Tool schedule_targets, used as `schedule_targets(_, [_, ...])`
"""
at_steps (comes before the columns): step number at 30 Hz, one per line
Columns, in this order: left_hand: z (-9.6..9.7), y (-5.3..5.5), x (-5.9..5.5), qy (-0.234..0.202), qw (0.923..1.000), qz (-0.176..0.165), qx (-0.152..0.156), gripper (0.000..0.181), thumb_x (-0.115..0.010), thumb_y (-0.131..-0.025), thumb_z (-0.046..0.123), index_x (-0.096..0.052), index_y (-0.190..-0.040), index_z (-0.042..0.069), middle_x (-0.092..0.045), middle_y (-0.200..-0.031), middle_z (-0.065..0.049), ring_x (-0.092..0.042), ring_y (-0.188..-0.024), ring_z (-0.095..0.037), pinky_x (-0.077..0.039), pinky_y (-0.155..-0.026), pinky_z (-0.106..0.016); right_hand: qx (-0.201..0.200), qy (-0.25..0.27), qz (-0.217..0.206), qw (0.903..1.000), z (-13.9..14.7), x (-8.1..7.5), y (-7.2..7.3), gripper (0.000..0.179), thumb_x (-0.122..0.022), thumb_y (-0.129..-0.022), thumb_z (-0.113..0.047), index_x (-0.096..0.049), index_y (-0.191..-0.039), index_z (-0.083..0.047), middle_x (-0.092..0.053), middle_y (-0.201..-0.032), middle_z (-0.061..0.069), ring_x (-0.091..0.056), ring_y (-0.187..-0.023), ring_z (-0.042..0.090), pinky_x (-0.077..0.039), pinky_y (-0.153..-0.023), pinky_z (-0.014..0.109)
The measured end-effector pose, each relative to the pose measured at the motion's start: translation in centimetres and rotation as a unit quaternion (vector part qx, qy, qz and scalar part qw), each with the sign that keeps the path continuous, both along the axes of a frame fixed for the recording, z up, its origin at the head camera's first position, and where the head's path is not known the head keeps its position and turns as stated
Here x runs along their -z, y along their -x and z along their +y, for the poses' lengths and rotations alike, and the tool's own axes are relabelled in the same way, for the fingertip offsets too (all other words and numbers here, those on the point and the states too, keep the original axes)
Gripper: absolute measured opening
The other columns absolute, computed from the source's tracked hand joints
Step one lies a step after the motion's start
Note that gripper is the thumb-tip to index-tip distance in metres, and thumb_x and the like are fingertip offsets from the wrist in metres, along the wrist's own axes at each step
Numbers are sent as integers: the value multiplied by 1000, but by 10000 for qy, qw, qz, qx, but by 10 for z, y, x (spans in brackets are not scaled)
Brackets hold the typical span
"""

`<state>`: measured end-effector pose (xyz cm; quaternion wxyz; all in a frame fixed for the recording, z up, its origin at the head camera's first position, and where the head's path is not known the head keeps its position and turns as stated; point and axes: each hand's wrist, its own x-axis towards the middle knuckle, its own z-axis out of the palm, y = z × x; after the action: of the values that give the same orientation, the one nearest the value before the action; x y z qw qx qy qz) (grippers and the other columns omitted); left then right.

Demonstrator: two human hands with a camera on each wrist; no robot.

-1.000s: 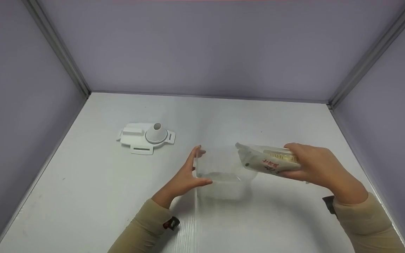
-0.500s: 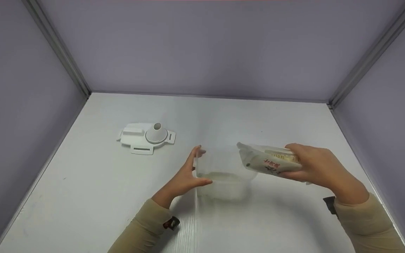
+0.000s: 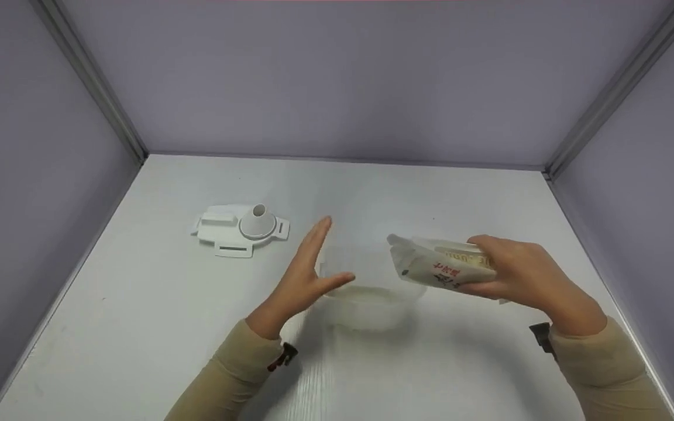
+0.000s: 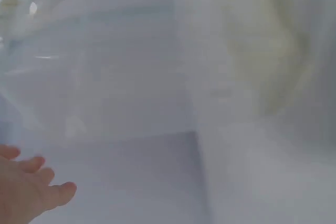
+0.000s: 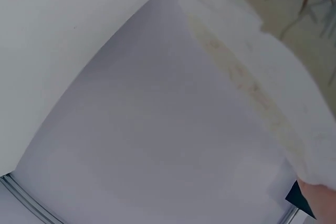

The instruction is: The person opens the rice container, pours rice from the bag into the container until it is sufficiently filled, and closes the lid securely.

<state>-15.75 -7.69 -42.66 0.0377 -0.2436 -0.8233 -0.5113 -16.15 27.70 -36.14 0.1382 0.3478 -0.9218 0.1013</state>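
Note:
A clear plastic container (image 3: 369,313) stands on the table in the head view, with a pale layer in its bottom. My left hand (image 3: 301,280) is at its left side, fingers straight and thumb spread; in the left wrist view, that hand (image 4: 29,187) shows apart from the container wall (image 4: 126,87). My right hand (image 3: 518,272) grips a whitish printed bag (image 3: 430,266) with red lettering, tilted so its mouth lies over the container's right side. Wheat ears are printed on the bag (image 5: 294,61) in the right wrist view. Its inside is mostly hidden.
A white plastic piece (image 3: 237,231) with a cone-shaped spout, a raised block and slotted tabs lies at the left back of the white table (image 3: 138,327). Grey-violet panels (image 3: 337,82) with metal corner posts enclose the back and sides.
My left hand has let go of the container's left side and straightened its fingers. The pale layer in the container looks fuller than a second ago. The bag has shifted slightly left.

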Motion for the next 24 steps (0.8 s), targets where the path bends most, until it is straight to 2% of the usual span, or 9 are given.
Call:
schedule_targets(3, [13, 4, -22, 366, 9974, 485, 396, 77, -69, -82, 40, -37, -142, 6, -42, -142, -7, -34, -132, -21, -28, -106, -41, -171, -5, 145, 9997, -6, -1, 3, 58, -83, -64, -42, -60, -105, -10, -60, -81, -6, -50, -62, 6, -41, -50, 25])
schedule_targets(5, [22, 7, -30, 566, 9945, 557, 677, 69, -69, -83, 37, -44, -138, 6, -50, -134, -6, -42, -126, -20, -33, -103, -37, -300, -7, 220, 9993, -11, -1, 4, 58, -83, -64, -43, -60, -104, -9, -60, -81, -6, -50, -62, 6, -42, -50, 25])
schedule_targets(8, [34, 13, -34, 558, 9939, 457, 833, 58, -71, -83, 31, -52, -132, 6, -58, -125, -5, -51, -117, -18, -38, -99, -33, -466, 3, 295, 9985, -18, -1, 7, 58, -82, -64, -46, -60, -104, -9, -62, -81, -5, -51, -63, 6, -43, -51, 25])
schedule_targets(11, [41, 17, -30, 158, 9952, 314, 912, 37, -70, -84, 21, -64, -117, 6, -64, -114, -5, -58, -107, -15, -45, -91, -29, -613, 11, 294, 9977, -24, 1, 8, 60, -82, -64, -46, -60, -105, -8, -63, -83, -3, -52, -64, 7, -45, -52, 26])
schedule_targets(14, [45, 19, -23, -248, 9943, 262, 1000, 23, -67, -86, 16, -69, -106, 5, -67, -106, -5, -62, -99, -13, -48, -84, -26, -714, 44, 206, 9972, -26, 3, 9, 60, -82, -64, -44, -60, -107, -8, -64, -85, -2, -53, -65, 7, -46, -54, 27])
schedule_targets(19, [49, 19, -11, -679, 9913, 546, 985, 20, -64, -88, 14, -71, -103, 3, -69, -99, -9, -66, -92, -15, -51, -79, -25, -659, 202, -43, 9976, -24, 7, 11, 61, -84, -64, -41, -60, -110, -10, -63, -87, -5, -52, -67, 6, -45, -55, 26])
schedule_targets(24, [51, 18, -7, -666, 9898, 830, 950, 19, -64, -87, 13, -72, -101, 3, -70, -97, -9, -66, -90, -13, -51, -76, -23, -485, 397, -560, 9965, -17, 11, 10, 60, -83, -66, -40, -59, -115, -14, -61, -90, -9, -51, -69, 5, -45, -56, 26])
